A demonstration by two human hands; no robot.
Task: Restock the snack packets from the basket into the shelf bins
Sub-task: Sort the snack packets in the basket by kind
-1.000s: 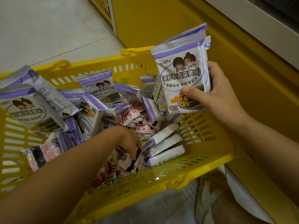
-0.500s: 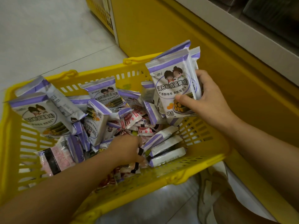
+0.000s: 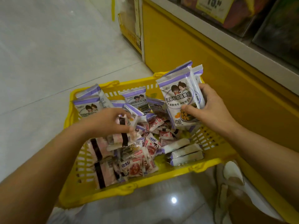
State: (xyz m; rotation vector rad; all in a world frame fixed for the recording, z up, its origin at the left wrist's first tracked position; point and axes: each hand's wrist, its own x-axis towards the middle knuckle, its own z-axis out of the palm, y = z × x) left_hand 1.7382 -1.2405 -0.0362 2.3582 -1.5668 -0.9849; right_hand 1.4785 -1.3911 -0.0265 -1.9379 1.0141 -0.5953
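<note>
Snack packets of white-and-purple foil [image 3: 179,101], several stacked upright, stand above the far right corner of the yellow slotted plastic basket [image 3: 145,188]. The right hand [image 3: 210,109] grips them low down, thumb across the front packet and fingers [image 3: 205,91] curled round the back. More of the same kind lean along the basket's far wall.

Over the basket's middle, the left hand [image 3: 110,122] is blurred, but its fingers seem to be pinching a pink plastic packet with a black band [image 3: 124,138] by its upper end. Under it lies a loose heap of small red-and-white sachets [image 3: 137,165].

The clear shelf bins [image 3: 239,18] sit beyond the basket, up and to the right, above the yellow shelf base [image 3: 178,54].

The stack looks like the weak point. It is thick, slick and held only near the bottom, so the outer packets could fan out and slip on the way up, landing on the grey tiled floor [image 3: 48,62] beside the basket. The light pinch on the pink packet could let it swing loose or drag sachets over the rim. With two kinds in hand at once, one could also end up in the wrong bin.
</note>
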